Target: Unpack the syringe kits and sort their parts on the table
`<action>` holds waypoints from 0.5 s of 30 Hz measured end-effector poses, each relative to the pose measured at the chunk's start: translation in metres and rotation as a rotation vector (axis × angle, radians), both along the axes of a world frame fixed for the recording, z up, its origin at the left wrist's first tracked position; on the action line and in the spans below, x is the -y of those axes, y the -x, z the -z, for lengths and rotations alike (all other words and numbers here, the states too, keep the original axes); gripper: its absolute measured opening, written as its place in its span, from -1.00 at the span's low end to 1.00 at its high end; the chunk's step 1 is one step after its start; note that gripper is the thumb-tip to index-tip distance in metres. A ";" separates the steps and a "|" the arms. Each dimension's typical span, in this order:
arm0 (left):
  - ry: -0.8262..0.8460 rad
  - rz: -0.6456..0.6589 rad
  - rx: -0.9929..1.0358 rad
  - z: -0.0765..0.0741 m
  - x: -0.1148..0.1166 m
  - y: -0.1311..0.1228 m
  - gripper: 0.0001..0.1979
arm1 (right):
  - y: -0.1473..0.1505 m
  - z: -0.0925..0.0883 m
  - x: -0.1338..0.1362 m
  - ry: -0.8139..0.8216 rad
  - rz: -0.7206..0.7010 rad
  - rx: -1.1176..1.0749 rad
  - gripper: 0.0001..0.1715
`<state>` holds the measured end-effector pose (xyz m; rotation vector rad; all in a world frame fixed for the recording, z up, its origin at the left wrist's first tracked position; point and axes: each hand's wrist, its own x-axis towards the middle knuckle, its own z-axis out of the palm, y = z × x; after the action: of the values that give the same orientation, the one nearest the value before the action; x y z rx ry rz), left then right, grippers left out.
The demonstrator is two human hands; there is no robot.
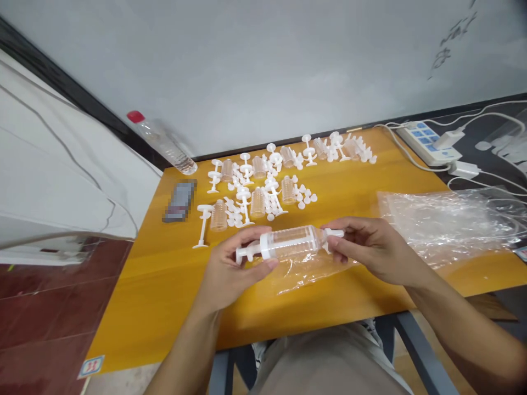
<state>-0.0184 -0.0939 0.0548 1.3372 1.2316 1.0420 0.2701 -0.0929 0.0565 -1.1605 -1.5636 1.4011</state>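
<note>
A clear ribbed icing syringe (293, 242) with a white cap and plunger lies level between my two hands, above the front part of the table. My left hand (233, 269) is closed around its plunger end, thumb and fingers at the white cap. At the other end, the fingers of my right hand (373, 247) pinch the white nozzle (334, 232). Below the syringe lies a thin clear plastic bag (302, 274). Farther back stand several white plungers (203, 225), clear barrels (218, 215) and groups of small white nozzle tips (302, 197), arranged in two rows.
A phone-like blurred item (180, 201) lies on the yellow table (164, 291) at left, near a red-capped bottle (167, 145). More clear plastic bags (436, 219) lie at right. A power strip (428, 144) with white cables sits at the back right, below a whiteboard (263, 71).
</note>
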 end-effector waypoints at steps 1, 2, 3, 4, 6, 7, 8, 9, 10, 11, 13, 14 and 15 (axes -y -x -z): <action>0.065 -0.002 0.042 0.000 -0.003 -0.001 -0.53 | -0.003 -0.002 -0.001 -0.053 0.008 0.035 -0.64; 0.137 -0.006 0.094 0.001 -0.006 -0.002 -0.51 | -0.005 -0.005 -0.003 -0.125 0.007 0.081 -0.64; 0.206 -0.010 0.149 0.003 -0.010 -0.003 -0.49 | -0.008 -0.008 -0.006 -0.211 -0.004 0.132 -0.66; 0.277 -0.008 0.199 0.005 -0.014 -0.004 -0.47 | -0.011 -0.012 -0.010 -0.303 -0.029 0.186 -0.69; 0.415 0.019 0.271 0.008 -0.021 -0.005 -0.45 | -0.014 -0.021 -0.018 -0.481 -0.105 0.291 -0.73; 0.474 0.044 0.294 0.009 -0.025 -0.005 -0.44 | -0.015 -0.025 -0.023 -0.568 -0.146 0.338 -0.73; 0.524 0.069 0.309 0.010 -0.029 -0.005 -0.43 | -0.016 -0.030 -0.027 -0.651 -0.190 0.385 -0.72; 0.561 0.089 0.321 0.010 -0.032 -0.004 -0.44 | -0.016 -0.034 -0.030 -0.736 -0.232 0.429 -0.70; 0.586 0.102 0.331 0.010 -0.035 -0.002 -0.44 | -0.016 -0.039 -0.033 -0.823 -0.267 0.468 -0.69; 0.603 0.104 0.341 0.010 -0.038 0.001 -0.46 | -0.017 -0.043 -0.036 -0.908 -0.289 0.500 -0.67; 0.624 0.092 0.363 0.008 -0.043 0.007 -0.51 | -0.021 -0.050 -0.043 -1.034 -0.297 0.560 -0.64; 0.627 0.080 0.377 0.006 -0.045 0.011 -0.54 | -0.026 -0.052 -0.049 -1.058 -0.270 0.593 -0.64; 0.622 0.066 0.394 0.005 -0.047 0.014 -0.56 | -0.031 -0.053 -0.057 -1.049 -0.227 0.634 -0.67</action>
<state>-0.0324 -0.0472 0.0500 0.6500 1.0759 0.7381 0.3014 -0.0354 0.1094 -0.7643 -2.4588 0.1297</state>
